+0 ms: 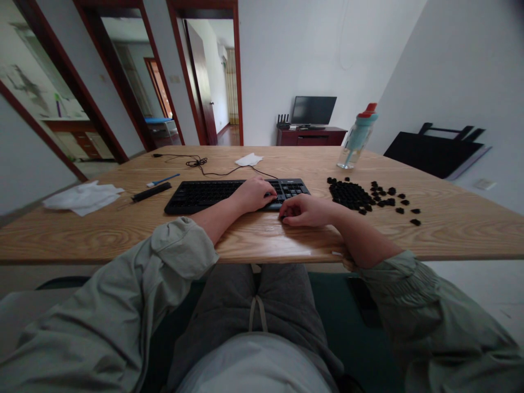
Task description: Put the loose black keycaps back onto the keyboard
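A black keyboard (200,195) lies on the wooden table in front of me, its cable running off behind it. My left hand (254,194) rests over its right part, fingers curled down with thumb and fingertips close together at the keys. Whatever sits between those fingertips is too small to make out. Just off the keyboard's front right edge, my right hand (305,210) is closed in a pinch low over the tabletop. A small black keycap (282,217) shows at its fingertips. To the right lie many black keycaps (350,195), some packed together in rows, others scattered loose.
A clear bottle (357,136) with a red lid stands behind the keycaps. Left of the keyboard are a black bar (151,192), a blue-handled brush (164,179) and crumpled white tissues (84,197). Another tissue (249,159) lies behind the keyboard near its cable (196,162).
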### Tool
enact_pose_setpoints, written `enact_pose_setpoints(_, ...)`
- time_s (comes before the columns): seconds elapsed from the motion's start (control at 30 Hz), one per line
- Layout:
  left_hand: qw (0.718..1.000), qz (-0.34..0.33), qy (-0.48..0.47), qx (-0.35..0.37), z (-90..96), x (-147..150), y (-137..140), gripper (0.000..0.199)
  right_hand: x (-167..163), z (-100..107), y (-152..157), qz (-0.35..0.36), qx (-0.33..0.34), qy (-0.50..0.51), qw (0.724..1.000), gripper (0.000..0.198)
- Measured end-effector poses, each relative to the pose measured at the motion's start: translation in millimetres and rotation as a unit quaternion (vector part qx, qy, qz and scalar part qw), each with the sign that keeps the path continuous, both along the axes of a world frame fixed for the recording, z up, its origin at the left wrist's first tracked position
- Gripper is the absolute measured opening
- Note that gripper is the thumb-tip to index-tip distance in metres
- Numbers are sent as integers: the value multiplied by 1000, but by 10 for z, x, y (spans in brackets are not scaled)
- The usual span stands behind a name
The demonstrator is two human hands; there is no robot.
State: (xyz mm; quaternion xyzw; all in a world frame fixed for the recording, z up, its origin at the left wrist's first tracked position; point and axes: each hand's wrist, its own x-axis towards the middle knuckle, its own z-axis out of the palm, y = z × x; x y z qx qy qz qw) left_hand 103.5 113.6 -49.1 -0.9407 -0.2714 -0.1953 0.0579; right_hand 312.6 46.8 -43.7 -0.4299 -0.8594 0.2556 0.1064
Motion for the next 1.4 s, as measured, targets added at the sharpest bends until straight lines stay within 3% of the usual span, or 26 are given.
enact_pose_setpoints(0.17, 1000, -28, -1, 1, -44, -23, 37, 20, 11, 6, -16, -1, -4, -1, 1000, 32)
enact_pose_setpoints(0.5, 999, 0, -42, -16, -99, -56, 59, 20, 38, -38, 9, 4, -7, 7, 1000, 32)
enact_pose_setpoints(1.4, 1000, 4, -25, 7, -57, 2, 18, 17, 0, -17, -4, 0, -7, 4, 1000, 31)
